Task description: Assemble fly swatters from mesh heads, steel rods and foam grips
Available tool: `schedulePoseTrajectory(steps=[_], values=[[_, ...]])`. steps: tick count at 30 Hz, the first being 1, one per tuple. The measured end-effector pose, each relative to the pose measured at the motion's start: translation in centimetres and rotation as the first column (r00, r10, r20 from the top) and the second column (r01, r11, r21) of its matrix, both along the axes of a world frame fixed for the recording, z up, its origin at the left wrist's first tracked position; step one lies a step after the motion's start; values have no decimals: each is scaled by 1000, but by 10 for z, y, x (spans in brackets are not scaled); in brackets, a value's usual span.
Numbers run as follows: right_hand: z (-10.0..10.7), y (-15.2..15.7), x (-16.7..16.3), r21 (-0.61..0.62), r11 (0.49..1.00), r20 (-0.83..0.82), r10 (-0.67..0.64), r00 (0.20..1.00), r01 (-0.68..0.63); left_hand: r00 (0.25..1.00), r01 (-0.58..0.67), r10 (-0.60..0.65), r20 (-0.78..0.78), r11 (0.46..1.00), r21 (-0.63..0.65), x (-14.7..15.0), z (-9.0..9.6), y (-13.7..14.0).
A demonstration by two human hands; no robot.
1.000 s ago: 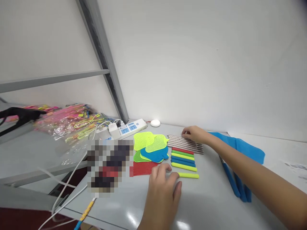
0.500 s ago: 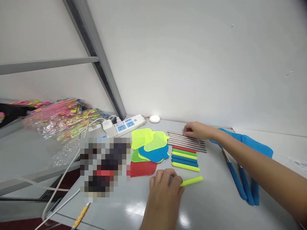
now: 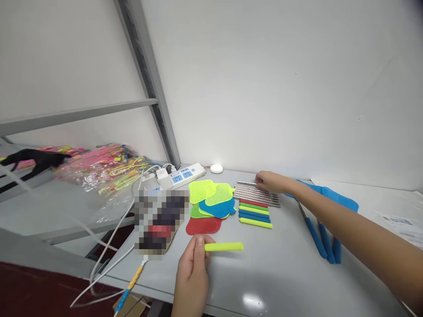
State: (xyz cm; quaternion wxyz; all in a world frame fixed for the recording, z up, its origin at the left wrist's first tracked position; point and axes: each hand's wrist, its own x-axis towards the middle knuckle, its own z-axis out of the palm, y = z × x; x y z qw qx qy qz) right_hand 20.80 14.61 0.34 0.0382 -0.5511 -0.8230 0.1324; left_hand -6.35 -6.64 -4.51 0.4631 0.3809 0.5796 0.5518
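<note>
My left hand (image 3: 194,268) is closed around one end of a yellow-green fly swatter handle (image 3: 224,247), which points right above the table. At the back, my right hand (image 3: 267,181) pinches a thin metal rod (image 3: 246,182), lifted a little apart from the row of metal rods (image 3: 254,193) under it. In front of those rods lie several plastic handles (image 3: 255,215) in red, green, yellow and blue, side by side. To their left is a loose pile of perforated swatter heads: yellow ones (image 3: 201,189), a blue one (image 3: 218,208) and a red one (image 3: 203,226).
Blue assembled swatters (image 3: 325,240) lie at the right, partly behind my right forearm. A power strip (image 3: 188,174) and a white round device (image 3: 217,168) stand by the wall. Bagged colourful items (image 3: 109,163) fill the left shelf. A blurred-out object (image 3: 160,224) lies front left.
My left hand has picked the yellow-green handle up off the table and turned, bringing it left. My right hand has drawn one metal rod slightly away from the row. The view has shifted.
</note>
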Motion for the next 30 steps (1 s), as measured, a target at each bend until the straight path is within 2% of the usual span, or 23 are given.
schedulePoseTrajectory(steps=[3, 6, 8, 11, 14, 17, 22, 30], values=[[20, -26, -5, 110, 992, -25, -60, 998, 63, 976, 3, -3, 217, 1000, 1, -5, -5, 4], [43, -78, -13, 178, 982, -79, -42, 996, 56, 955, -66, 61, 289, 998, 8, -2, -5, 7], [53, -122, -18, 220, 976, -134, 42, 990, -11, 948, -102, 91, 304, 995, 21, 0, -4, 7], [59, -182, -22, 293, 947, -100, 166, 981, -131, 954, -86, 69, 292, 995, 45, 1, -3, 7], [58, -214, -22, 381, 892, -51, 283, 958, -243, 957, -68, 48, 286, 996, 61, 1, -6, 9], [59, -218, -21, 404, 869, -4, 315, 949, -287, 963, -40, 20, 267, 997, 69, 0, -9, 10], [61, -207, -21, 340, 880, 18, 347, 938, -333, 973, -44, 30, 230, 998, 54, 0, -9, 9], [58, -205, -12, 341, 892, -61, 337, 939, -298, 976, -50, 33, 213, 996, 77, 1, -9, 10]])
